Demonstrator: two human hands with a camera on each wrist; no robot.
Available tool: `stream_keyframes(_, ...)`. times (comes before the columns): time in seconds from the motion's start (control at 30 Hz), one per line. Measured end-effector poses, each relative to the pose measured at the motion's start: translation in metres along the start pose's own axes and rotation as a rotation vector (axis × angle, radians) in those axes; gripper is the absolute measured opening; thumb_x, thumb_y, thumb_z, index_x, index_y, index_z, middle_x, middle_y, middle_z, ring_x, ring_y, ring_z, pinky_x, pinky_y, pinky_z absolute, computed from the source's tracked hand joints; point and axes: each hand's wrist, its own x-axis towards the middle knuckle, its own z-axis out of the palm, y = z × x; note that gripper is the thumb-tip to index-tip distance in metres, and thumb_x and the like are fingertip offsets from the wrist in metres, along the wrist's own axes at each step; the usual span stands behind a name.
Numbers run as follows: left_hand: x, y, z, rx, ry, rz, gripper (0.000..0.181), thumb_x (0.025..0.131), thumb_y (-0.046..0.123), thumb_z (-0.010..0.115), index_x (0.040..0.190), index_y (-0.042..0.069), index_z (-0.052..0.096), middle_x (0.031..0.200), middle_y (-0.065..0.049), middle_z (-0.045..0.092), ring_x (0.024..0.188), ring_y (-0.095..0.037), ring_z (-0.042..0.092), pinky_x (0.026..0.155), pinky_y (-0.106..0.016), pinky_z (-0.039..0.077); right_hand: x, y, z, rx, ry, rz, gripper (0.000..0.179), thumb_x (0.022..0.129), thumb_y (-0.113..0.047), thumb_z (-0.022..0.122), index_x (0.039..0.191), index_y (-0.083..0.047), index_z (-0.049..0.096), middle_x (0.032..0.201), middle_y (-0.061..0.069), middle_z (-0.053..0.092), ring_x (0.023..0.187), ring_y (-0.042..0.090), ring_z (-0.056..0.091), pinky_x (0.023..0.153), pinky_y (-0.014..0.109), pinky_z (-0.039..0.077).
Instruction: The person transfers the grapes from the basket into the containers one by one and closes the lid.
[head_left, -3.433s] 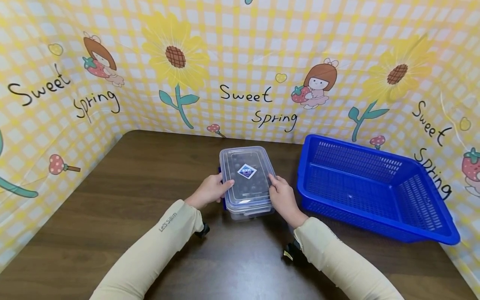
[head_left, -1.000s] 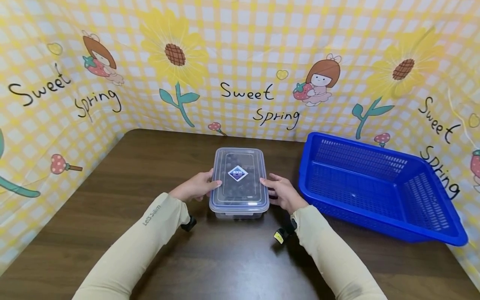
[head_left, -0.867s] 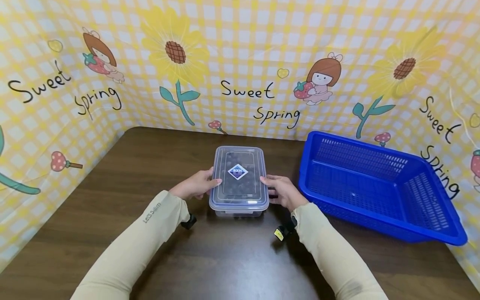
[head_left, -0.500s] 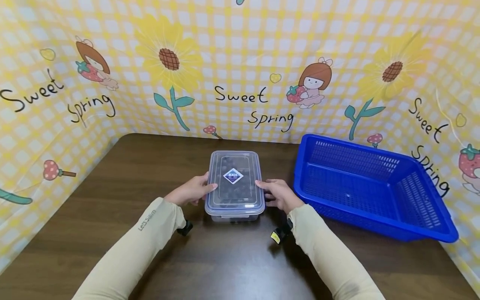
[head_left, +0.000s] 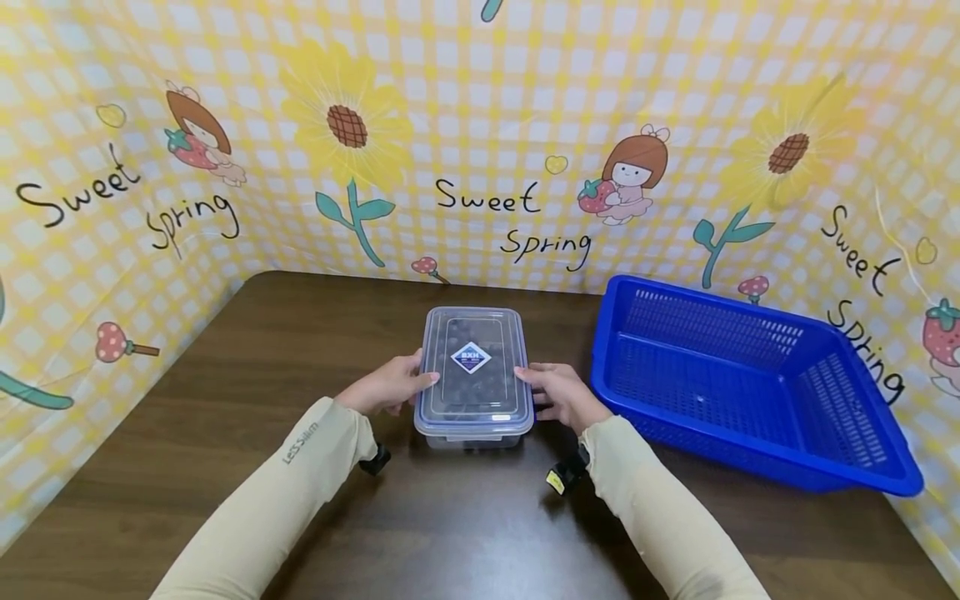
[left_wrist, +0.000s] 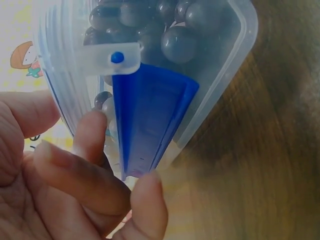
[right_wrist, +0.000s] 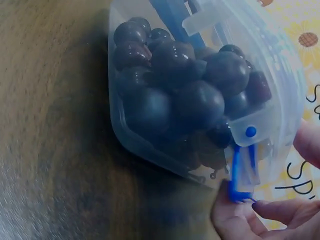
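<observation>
A clear plastic food container (head_left: pixel 480 398) with a lid and a blue diamond label lies on the table between my hands. Dark, round, grape-like fruits (right_wrist: pixel 200 102) show through its walls. My left hand (head_left: pixel 386 385) holds its left side, thumb on the lid's edge. In the left wrist view, a blue side clip (left_wrist: pixel 147 117) hangs swung out from the wall, with curled fingertips at its lower end. On the opposite side, my right hand (head_left: pixel 564 398) lays its thumb on the lid's rim. Its fingers pinch at the end of another blue clip (right_wrist: pixel 245 170), also turned outward.
A blue perforated plastic basket (head_left: pixel 693 454) stands to the right, close to my right hand. The dark wooden tabletop (head_left: pixel 247 358) meets a yellow checked cloth (head_left: pixel 480 108) at the back and both sides. Black wrist cameras hang below both cuffs.
Compared with 3.4 seconds ago, the container has shifted slightly left and turned to sit straighter, both hands moving with it. Over the last second the hands barely change; mostly the head view shifts.
</observation>
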Motion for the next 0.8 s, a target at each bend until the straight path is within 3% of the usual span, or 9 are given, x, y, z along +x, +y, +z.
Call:
stream_keyframes(0.23, 0.0015, 0.0015, 0.0014, 0.025, 0.021, -0.022, 0.052, 0.102, 0.022, 0.047, 0.148, 0.006, 0.028, 0.081, -0.006, 0.068, 0.045, -0.016, 0.035, 0.048, -0.027, 0.037, 0.0005, -0.0056, -0.0001, -0.094, 0.087, -0.010, 0.066, 0.090, -0.023, 0.068, 0.145, -0.002, 0.039, 0.129, 0.021, 0.058, 0.118, 0.037, 0.054, 0.098, 0.055, 0.041)
stream_keyframes(0.5, 0.0015, 0.0007, 0.0012, 0.033, 0.040, -0.040, 0.050, 0.102, 0.023, 0.047, 0.147, 0.007, 0.031, 0.077, -0.005, 0.067, 0.044, -0.016, 0.034, 0.049, -0.028, 0.038, -0.0009, -0.0106, 0.0011, -0.167, 0.116, -0.057, 0.069, 0.087, -0.019, 0.072, 0.144, 0.000, 0.039, 0.136, 0.021, 0.052, 0.117, 0.039, 0.055, 0.091, 0.050, 0.047)
stream_keyframes(0.8, 0.0010, 0.0013, 0.0022, 0.033, 0.042, -0.053, 0.051, 0.102, 0.025, 0.048, 0.147, 0.009, 0.032, 0.085, -0.007, 0.070, 0.056, -0.023, 0.044, 0.054, -0.030, 0.042, -0.0014, -0.0072, 0.0050, -0.064, 0.096, -0.067, 0.072, 0.089, -0.013, 0.068, 0.151, -0.012, 0.031, 0.138, 0.020, 0.051, 0.111, 0.037, 0.060, 0.088, 0.051, 0.049)
